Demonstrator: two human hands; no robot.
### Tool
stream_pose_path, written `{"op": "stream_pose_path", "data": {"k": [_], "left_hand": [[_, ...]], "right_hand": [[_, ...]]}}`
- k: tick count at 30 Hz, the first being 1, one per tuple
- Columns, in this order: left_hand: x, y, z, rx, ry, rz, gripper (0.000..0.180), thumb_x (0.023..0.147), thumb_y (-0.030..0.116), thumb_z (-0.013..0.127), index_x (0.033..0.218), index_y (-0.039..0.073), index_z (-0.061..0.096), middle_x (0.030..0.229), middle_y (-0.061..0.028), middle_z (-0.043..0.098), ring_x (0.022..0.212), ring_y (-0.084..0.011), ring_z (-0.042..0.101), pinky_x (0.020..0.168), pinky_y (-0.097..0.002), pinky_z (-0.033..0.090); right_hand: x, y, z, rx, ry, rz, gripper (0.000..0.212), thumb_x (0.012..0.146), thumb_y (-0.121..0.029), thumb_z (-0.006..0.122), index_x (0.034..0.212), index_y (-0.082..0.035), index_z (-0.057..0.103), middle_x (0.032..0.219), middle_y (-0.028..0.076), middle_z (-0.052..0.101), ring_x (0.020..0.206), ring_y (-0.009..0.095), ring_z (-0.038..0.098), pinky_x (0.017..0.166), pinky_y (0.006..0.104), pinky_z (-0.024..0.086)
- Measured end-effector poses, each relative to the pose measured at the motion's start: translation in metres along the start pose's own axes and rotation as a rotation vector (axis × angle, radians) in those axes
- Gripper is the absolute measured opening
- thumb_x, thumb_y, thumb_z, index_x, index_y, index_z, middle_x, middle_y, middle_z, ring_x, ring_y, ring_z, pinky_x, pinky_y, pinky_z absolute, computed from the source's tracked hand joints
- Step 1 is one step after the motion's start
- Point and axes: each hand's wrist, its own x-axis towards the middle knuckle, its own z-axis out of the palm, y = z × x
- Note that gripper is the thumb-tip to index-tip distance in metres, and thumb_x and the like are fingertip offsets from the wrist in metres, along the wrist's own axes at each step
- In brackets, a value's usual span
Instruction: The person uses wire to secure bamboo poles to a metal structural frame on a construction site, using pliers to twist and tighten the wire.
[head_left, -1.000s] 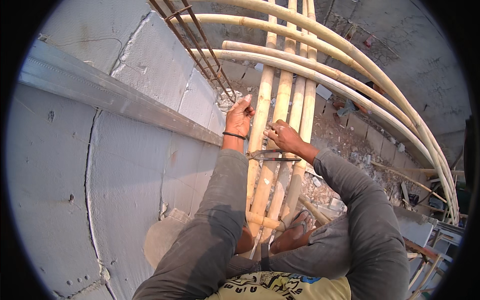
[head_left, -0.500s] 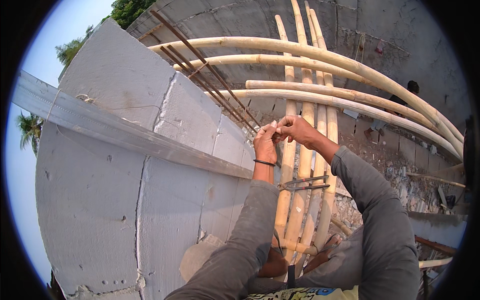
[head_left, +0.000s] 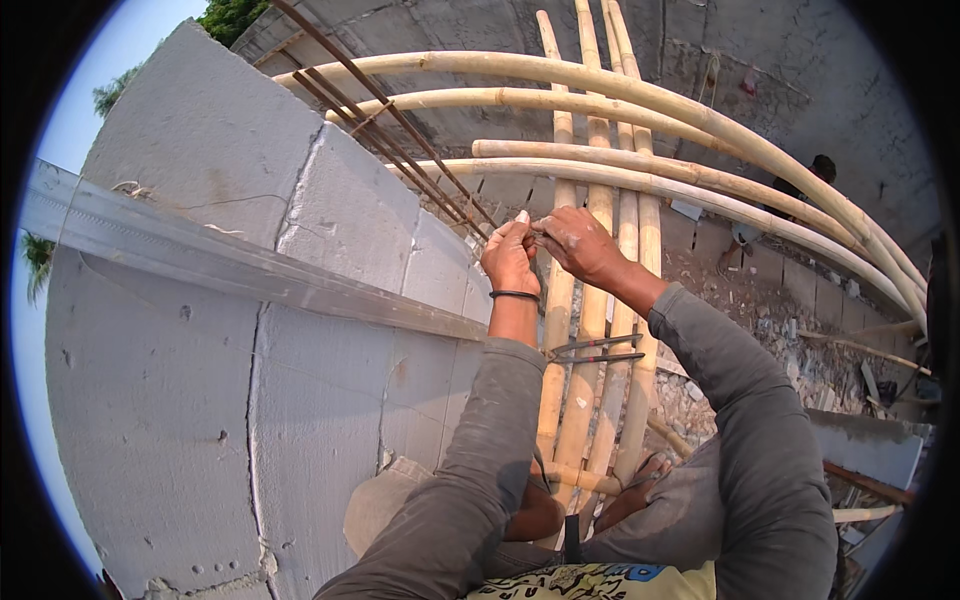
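Observation:
My left hand (head_left: 511, 258), with a dark band at its wrist, is raised over the bamboo with its thumb and fingers pinched. Close against it, my right hand (head_left: 583, 245) bends over with its fingertips closed near the left thumb. Whatever lies between the fingertips is too small to make out. Just below the hands, dark-handled pincers (head_left: 610, 357) rest across the upright row of bamboo poles (head_left: 583, 395). Thin rusty steel bars (head_left: 340, 62) slant down from the upper left, ending near my left fingers.
A grey block wall (head_left: 160, 370) fills the left, with a long metal channel (head_left: 250, 265) across it. Curved bamboo poles (head_left: 690, 187) cross beyond my hands. My feet are on the bamboo, above rubble (head_left: 690, 400). Another person (head_left: 822, 168) is partly visible below at right.
The view has shifted slightly, so the wall and poles sit a little further up and left. My right hand has turned more back-upward; both hands stay together.

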Motion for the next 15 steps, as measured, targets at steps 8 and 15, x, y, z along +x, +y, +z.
{"op": "stream_pose_path", "data": {"k": [8,15], "left_hand": [[0.005,0.023,0.002,-0.039,0.028,0.174,0.017,0.083,0.015,0.075,0.085,0.006,0.060,0.072,-0.0009,0.060,0.059,-0.0083,0.054,0.052,-0.0213,0.043],[-0.003,0.048,0.009,0.074,-0.351,0.218,0.016,0.084,0.017,0.075,0.082,0.007,0.063,0.070,0.0009,0.059,0.060,-0.0073,0.050,0.054,-0.0213,0.039]], "right_hand": [[0.009,-0.011,-0.014,0.577,-0.232,0.658,0.025,0.094,-0.023,0.055,0.093,0.000,0.064,0.076,0.011,0.065,0.070,0.018,0.062,0.066,0.0328,0.048],[0.032,-0.011,-0.042,1.448,-0.339,0.925,0.029,0.096,-0.033,0.056,0.101,-0.005,0.061,0.094,0.006,0.064,0.086,0.016,0.063,0.077,0.0293,0.050]]}}
